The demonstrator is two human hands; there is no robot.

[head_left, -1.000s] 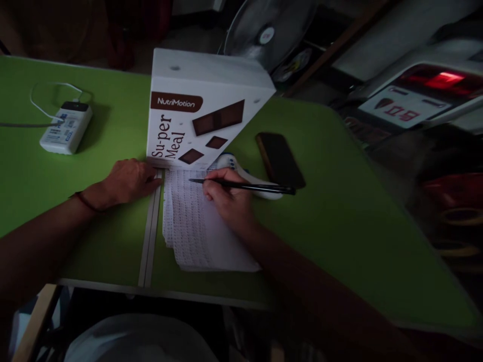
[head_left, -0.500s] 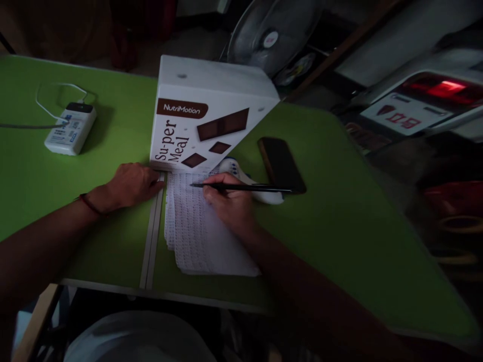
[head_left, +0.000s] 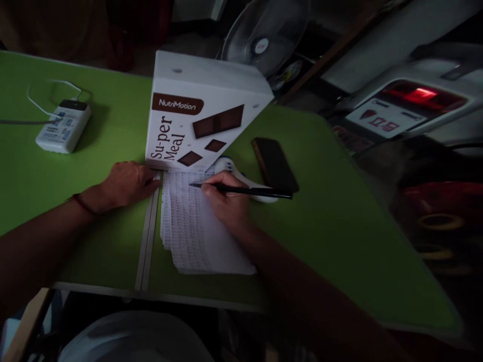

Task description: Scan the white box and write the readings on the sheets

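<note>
Head view: the right hand [head_left: 227, 201] has its grip clamped on one black pen [head_left: 260, 191] over one stack of sheets [head_left: 204, 246] near the table's [head_left: 332, 211] front edge. The left hand [head_left: 127, 184], its grip impossible to tell, rests beside one white box [head_left: 177, 133].

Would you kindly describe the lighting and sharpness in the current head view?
Head view, left: green table brighter than at right, soft shadow beside the white device. Head view, upper right: red glow on the machine. Head view, centre: lettering on the box legible, writing on the papers too small to read.
</note>
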